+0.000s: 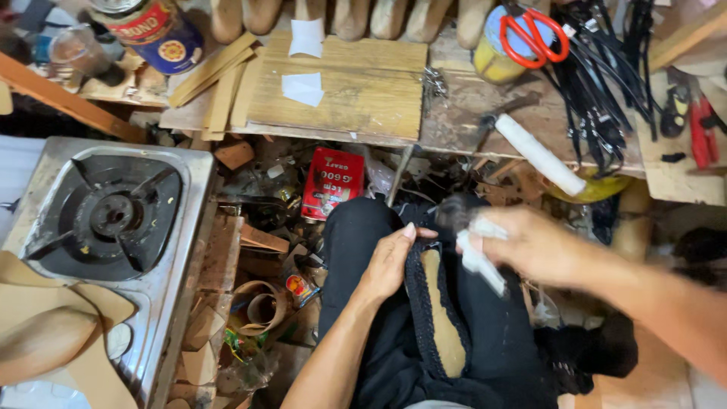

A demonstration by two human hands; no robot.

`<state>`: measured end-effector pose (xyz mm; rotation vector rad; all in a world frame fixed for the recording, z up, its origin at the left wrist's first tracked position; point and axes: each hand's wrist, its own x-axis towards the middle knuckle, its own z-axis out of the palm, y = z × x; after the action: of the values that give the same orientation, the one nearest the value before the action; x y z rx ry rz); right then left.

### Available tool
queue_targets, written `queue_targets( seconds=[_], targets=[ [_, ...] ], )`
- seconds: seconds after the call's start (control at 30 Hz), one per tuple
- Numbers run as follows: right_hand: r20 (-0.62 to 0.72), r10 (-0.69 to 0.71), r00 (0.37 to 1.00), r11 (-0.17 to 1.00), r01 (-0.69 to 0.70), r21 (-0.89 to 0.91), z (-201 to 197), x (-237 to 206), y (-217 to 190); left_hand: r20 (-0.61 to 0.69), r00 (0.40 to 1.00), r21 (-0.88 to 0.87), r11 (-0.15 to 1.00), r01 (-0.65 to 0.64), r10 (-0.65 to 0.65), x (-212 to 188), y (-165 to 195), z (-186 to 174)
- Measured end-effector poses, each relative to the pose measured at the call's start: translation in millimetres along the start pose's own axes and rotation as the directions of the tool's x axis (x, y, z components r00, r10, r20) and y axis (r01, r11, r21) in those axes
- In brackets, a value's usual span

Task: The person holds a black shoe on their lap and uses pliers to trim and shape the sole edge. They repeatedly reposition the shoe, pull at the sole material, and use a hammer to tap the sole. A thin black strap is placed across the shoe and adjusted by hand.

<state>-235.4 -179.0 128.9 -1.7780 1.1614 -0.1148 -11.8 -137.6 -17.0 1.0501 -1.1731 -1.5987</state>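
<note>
The person sits with black-trousered legs below a cluttered wooden worktop (462, 113). Across the lap lies a shoe upper (435, 318) with a black knitted edge and a tan insole showing along its middle, its length running away from the camera toward the worktop.

The left hand (390, 261) rests on the left side of the shoe upper, fingers curled loosely over its black rim near the far end, pressing it down on the thigh; it is partly closed on the edge rather than wrapped round it.

The right hand (530, 246) is blurred by motion. It is closed around a white piece of material (478, 254), which sticks out from the fingers and hangs just beside the far end of the shoe upper; whether it touches the upper cannot be told. A dark blurred thing sits just above the fingers, too smeared to identify.

On the worktop lie a white roll (539, 154), a yellow tin with red-handled scissors (534, 34) on top, a bundle of black straps (606, 76), and a pale wooden board (341, 83) with two white paper scraps. A single-burner gas stove (110, 216) stands at the left, and a red packet (332, 182) lies among scraps below the worktop's edge.
</note>
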Motion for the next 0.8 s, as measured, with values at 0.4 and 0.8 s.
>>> queue_targets(
  seconds=[0.4,0.8],
  targets=[
    [0.21,0.223,0.952,0.915,-0.278,0.292,26.6,-70.3,14.7,0.145,0.937,0.28,0.895,-0.347,0.318,-19.5,49.0,34.4],
    [-0.037,0.2,0.979,0.979,-0.199,0.035,64.9,-91.1,-16.5,0.181,0.92,0.253,0.888,-0.384,0.347,-23.7,46.2,36.8]
  ],
)
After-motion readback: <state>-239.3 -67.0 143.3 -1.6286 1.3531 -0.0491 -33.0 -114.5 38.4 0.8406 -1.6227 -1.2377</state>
